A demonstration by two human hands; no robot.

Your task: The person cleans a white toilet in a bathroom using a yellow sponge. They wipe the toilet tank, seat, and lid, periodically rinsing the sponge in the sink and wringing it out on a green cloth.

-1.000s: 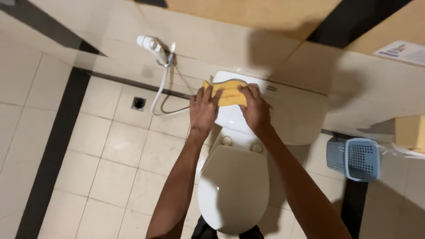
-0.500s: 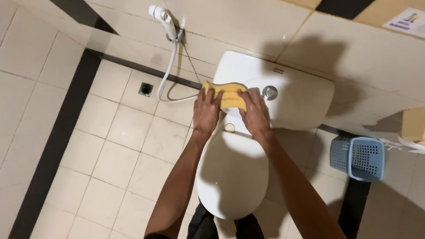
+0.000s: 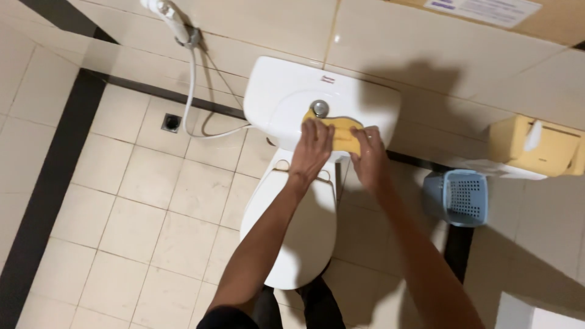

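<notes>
A yellow cloth (image 3: 342,133) lies on the front part of the white toilet cistern lid (image 3: 286,91), just below the round metal flush button (image 3: 319,108). My left hand (image 3: 311,149) grips the cloth's left end and my right hand (image 3: 367,157) grips its right end. Both hands press the cloth against the cistern's front edge. Below them is the closed white toilet seat lid (image 3: 295,237). My forearms reach up from the bottom of the view.
A white spray hose (image 3: 189,79) hangs from the tiled wall at the left, above a square floor drain (image 3: 172,122). A blue mesh basket (image 3: 464,197) stands on the floor at the right. A yellow paper dispenser (image 3: 536,146) is on the right wall.
The view has shifted, so the toilet sits more to the right and closer. Both hands have slid the cloth from the cistern lid's left part to the right, below the flush button.
</notes>
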